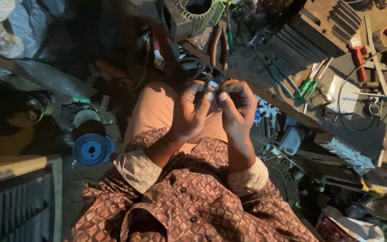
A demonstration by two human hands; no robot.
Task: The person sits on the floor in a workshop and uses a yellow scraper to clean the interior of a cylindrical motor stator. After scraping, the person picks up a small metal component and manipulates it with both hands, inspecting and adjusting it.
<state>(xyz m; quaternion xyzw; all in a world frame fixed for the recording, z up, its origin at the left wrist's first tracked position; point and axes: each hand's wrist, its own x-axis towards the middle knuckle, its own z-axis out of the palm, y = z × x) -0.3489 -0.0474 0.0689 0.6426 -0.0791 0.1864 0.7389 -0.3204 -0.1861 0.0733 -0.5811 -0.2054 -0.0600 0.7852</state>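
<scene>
My left hand (190, 114) and my right hand (236, 106) are raised together over my lap, fingertips pinched on a small shiny part (211, 86) with thin wires coming off it. The part is mostly hidden by my fingers, so its shape is unclear. Both thumbs press toward each other at its middle. My sleeves are a brown patterned shirt with pale cuffs, and my knee in tan trousers (157, 110) lies just behind the hands.
A wooden workbench (265, 76) runs diagonally at right with pliers (219, 42), green-handled screwdrivers (309, 85), a red tool (358, 56), a finned metal housing (193, 15) and cables. A blue wire spool (90, 149) sits on the floor at left among clutter.
</scene>
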